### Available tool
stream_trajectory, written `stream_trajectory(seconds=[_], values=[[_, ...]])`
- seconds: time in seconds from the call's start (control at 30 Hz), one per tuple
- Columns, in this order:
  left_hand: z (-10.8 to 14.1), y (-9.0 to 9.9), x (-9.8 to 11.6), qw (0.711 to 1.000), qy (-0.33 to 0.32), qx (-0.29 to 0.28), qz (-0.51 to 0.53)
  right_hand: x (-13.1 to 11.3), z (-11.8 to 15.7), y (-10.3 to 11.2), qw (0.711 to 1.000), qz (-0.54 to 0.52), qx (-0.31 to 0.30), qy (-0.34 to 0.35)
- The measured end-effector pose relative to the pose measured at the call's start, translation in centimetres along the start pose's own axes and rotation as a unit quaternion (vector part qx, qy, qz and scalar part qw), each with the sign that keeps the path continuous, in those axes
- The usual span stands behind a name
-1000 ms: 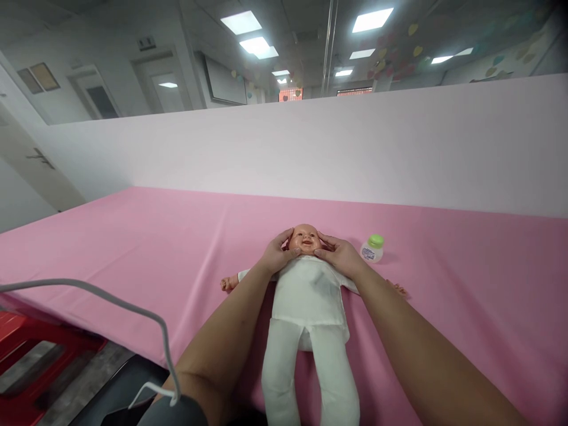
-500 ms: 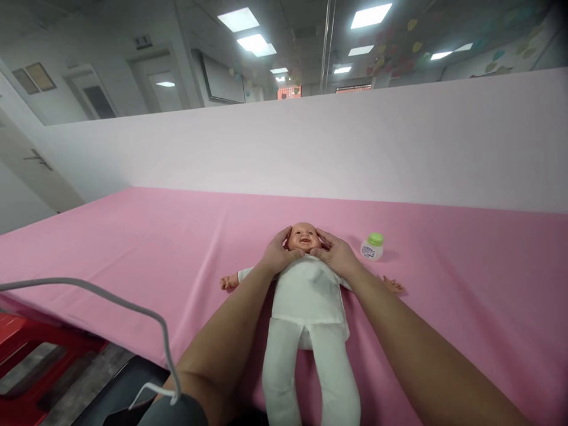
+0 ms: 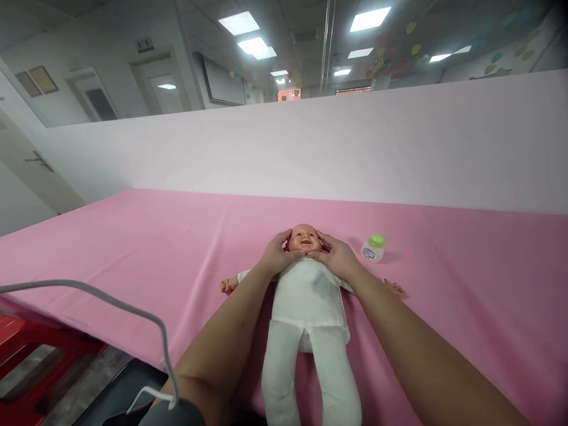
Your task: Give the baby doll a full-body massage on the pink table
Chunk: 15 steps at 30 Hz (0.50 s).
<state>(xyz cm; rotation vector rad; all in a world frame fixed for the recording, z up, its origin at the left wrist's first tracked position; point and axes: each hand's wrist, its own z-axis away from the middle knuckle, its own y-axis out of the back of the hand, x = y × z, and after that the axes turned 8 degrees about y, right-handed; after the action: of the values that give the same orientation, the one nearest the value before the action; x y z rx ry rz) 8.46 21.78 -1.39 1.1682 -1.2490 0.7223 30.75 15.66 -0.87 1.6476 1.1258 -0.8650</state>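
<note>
A baby doll [image 3: 310,293] in a white top and trousers lies on its back on the pink sheet, its head away from me and its arms spread. My left hand [image 3: 279,253] cups one side of the doll's head, fingers along the cheek and thumb by the chin. On the opposite side, my right hand [image 3: 337,255] holds the head the same way, its thumb also at the chin. Both thumbs lie close together just above the collar. Some fingertips are hidden behind the head.
A small clear jar with a green lid [image 3: 373,248] stands right of the doll's head. The pink sheet [image 3: 168,236] meets a white wall [image 3: 310,154] below a large glass pane. A grey cable [image 3: 102,296] crosses the lower left, above a red stool [image 3: 39,355].
My right thumb has slid slightly inward beneath the doll's chin. Both hands otherwise keep their place around the head, and the doll and jar stay where they were.
</note>
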Motion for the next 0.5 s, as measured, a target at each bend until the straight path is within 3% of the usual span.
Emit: stream_trajectory(seconds=[0.3,0.5], values=[[-0.1,1.4,0.1,0.996,-0.013,-0.077,0.051,0.5,-0.3,1.9,0.993,-0.092,-0.077,0.005],[-0.1,1.4,0.2,0.988,-0.010,-0.114,0.106,1.0,-0.4,2.0,0.991,-0.119,-0.067,-0.003]])
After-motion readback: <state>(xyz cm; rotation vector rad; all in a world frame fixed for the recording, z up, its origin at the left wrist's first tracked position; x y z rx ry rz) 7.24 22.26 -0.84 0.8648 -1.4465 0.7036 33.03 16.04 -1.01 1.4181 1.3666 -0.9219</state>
